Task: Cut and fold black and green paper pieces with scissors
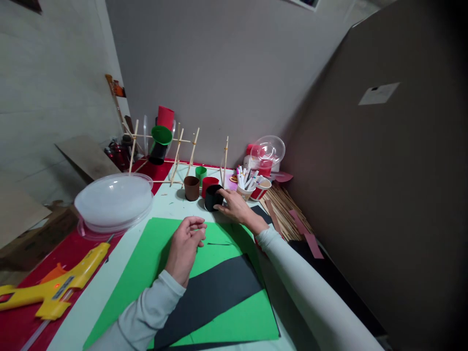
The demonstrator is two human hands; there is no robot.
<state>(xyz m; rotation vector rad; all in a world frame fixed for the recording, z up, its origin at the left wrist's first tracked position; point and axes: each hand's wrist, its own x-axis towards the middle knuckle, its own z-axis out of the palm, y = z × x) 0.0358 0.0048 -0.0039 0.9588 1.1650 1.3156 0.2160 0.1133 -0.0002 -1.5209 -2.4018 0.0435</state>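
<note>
Grey wall [204, 73]: filling the upper centre of the frame, behind a pale table [168, 202].
Black cup [212, 200]: standing near centre, right hand [234, 204] pinching its right side between thumb and fingers.
Left hand [185, 243]: hovering at lower centre over a green sheet [127, 282], fingers curling loosely, seemingly holding nothing.
Done, apparently: black cup, brown cup [192, 188], red cup [210, 182] and green cup [201, 173] standing formed.
Left, apparently: black strip [219, 287] lying flat, unrolled.
Hidden: right fingertips disappearing behind the black cup's rim; red cup peeping out behind it; left edge cropping the glue gun [76, 275].

Long pale-grey sleeves [141, 312], plain, left one creased; cuffs [173, 282] at wrists
</note>
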